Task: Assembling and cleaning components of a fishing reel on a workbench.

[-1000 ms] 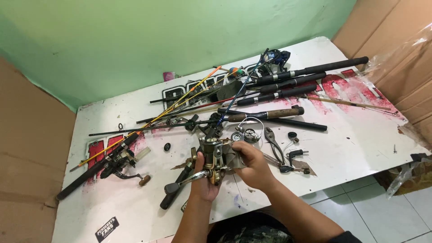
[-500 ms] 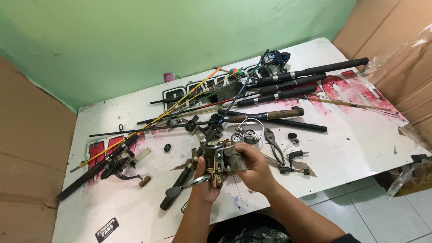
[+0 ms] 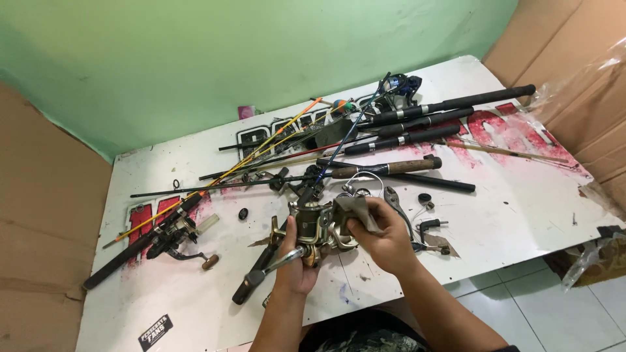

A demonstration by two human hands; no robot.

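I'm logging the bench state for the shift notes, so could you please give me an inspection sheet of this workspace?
Surface: white table with red and black lettering, scuffed and stained.
Job's things: spinning reel held above the table; grey cloth pressed against it.
Clutter: fishing rods heaped at the far side; a second reel on a rod at left; pliers; small loose parts.
Hands: left hand grips the reel from below; right hand holds the cloth in its fingers.
Cables: nothing seen, only a thin pale line looped near the cork-handled rod.
Surroundings: green wall; cardboard sheets at both sides; tiled floor.
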